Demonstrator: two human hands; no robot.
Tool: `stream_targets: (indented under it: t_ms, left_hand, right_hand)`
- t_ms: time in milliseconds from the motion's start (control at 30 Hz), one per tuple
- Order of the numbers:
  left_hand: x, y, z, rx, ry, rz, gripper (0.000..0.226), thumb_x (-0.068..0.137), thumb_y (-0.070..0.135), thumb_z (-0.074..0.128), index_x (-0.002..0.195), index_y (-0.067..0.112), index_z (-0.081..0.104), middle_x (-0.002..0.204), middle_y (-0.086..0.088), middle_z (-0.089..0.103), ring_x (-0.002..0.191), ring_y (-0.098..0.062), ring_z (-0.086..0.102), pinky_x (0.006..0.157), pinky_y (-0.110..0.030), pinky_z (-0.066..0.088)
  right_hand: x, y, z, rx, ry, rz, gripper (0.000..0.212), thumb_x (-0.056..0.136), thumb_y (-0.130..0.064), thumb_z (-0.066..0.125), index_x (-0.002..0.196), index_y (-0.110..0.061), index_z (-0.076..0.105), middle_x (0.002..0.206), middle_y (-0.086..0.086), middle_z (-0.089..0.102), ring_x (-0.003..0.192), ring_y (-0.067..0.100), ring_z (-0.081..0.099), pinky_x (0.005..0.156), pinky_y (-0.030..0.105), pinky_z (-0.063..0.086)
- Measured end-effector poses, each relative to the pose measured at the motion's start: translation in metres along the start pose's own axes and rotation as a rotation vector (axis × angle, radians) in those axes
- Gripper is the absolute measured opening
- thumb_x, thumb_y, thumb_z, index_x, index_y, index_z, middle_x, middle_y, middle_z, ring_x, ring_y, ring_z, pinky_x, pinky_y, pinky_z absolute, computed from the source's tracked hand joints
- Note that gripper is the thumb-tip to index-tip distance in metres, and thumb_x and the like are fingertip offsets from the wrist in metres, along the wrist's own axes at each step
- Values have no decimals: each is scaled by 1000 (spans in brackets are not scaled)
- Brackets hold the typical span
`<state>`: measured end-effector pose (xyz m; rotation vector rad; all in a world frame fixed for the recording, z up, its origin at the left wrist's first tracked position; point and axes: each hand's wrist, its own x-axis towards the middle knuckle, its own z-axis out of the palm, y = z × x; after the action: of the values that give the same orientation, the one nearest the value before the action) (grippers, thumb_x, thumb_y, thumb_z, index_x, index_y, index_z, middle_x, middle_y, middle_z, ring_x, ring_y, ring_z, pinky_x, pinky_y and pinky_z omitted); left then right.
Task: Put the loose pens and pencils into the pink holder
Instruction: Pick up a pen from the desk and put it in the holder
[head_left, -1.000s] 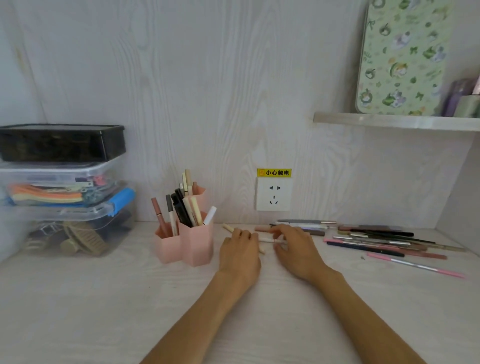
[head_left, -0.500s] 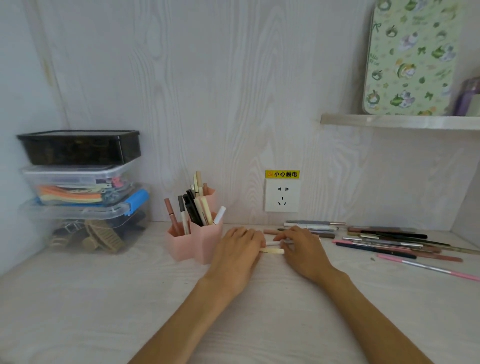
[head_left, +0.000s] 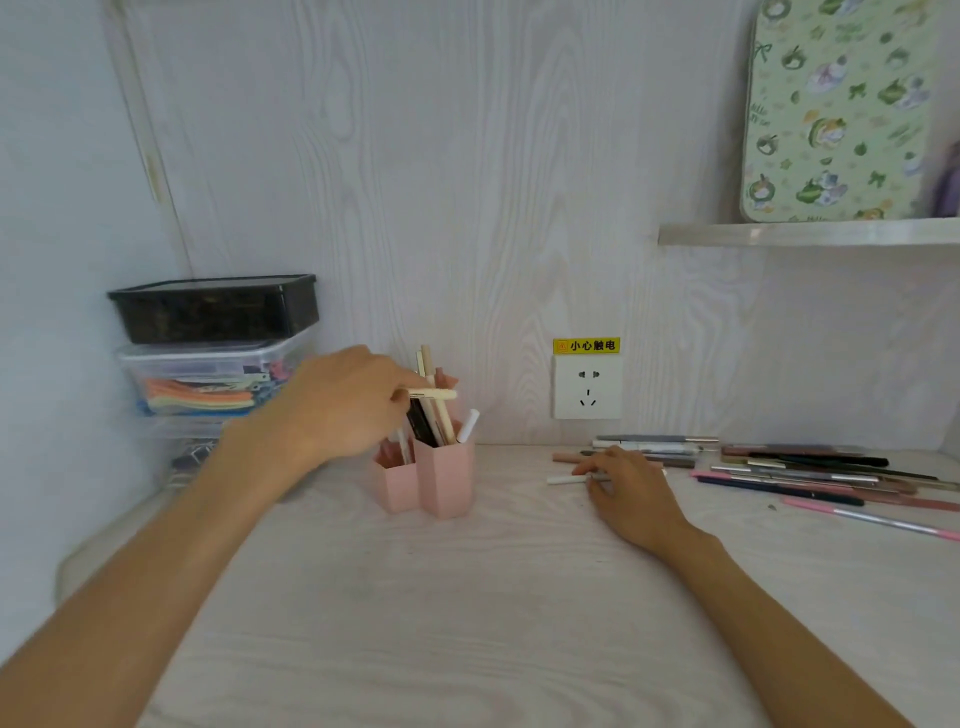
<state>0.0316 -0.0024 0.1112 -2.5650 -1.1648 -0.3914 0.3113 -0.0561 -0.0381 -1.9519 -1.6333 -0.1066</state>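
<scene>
The pink holder (head_left: 441, 483), made of hexagonal cups, stands on the desk left of centre with several pens upright in it. My left hand (head_left: 343, 405) hovers just above and left of it, fingers pinched on a cream pen (head_left: 434, 394) held level over the cups. My right hand (head_left: 631, 486) rests on the desk to the right, fingertips on a white pen (head_left: 563, 479) lying flat. A spread of loose pens and pencils (head_left: 795, 470) lies along the back right of the desk.
Stacked plastic boxes (head_left: 213, 358) stand against the left wall, close behind my left hand. A wall socket (head_left: 587, 387) with a yellow label sits above the desk. A shelf (head_left: 810, 231) at upper right carries a green patterned tin (head_left: 836, 109).
My left hand has lifted the cream pen from the desk and carried it left and up over the holder. My right hand stayed near the loose pens, now touching a white pen.
</scene>
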Motion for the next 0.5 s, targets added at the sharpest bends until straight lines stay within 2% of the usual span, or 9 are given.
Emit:
stream_targets:
  t_ms: [67,167,267,367,433,500]
  left_hand:
    - [15,-2,-17,171,-144,56,40,96,19,38,124,43,54,77,10,53,73,-11,50,53,-24,32]
    - [34,12,-25,346,-228,111,32,93,14,48,121,26,55,74,8,46,77,-15,48,56,-25,31]
    - [49,28,-26,429,-305,201,23,89,13,57,111,14,62,90,2,58,82,-19,54,65,-27,37]
    - [60,36,-25,470,-330,303,21,85,31,65,105,23,70,96,3,63,88,-18,59,70,-26,40]
    - [65,38,-17,496,-319,354,23,84,43,64,102,30,70,91,6,51,88,-18,48,72,-25,36]
    - [67,35,-3,463,-334,381,24,85,48,61,100,32,70,89,8,43,94,-17,44,83,-28,38]
  right_hand:
    - [-1,1,0,2,1,-2,21,88,-16,53,104,-24,65,111,1,62,106,21,53,92,32,38]
    - [0,1,1,-1,-5,0,22,89,-16,52,105,-24,65,111,1,61,107,21,53,92,32,38]
    - [0,2,1,-5,-4,2,22,89,-17,51,106,-24,64,111,1,61,108,21,52,91,31,37]
    - [1,3,2,0,-10,5,22,89,-17,51,106,-24,64,111,1,61,107,20,52,91,31,37]
    - [1,3,3,5,-4,2,22,89,-16,52,105,-23,65,111,1,62,107,21,52,90,31,37]
    - [1,4,2,8,-2,2,22,88,-16,52,105,-23,65,110,0,62,107,21,52,90,31,36]
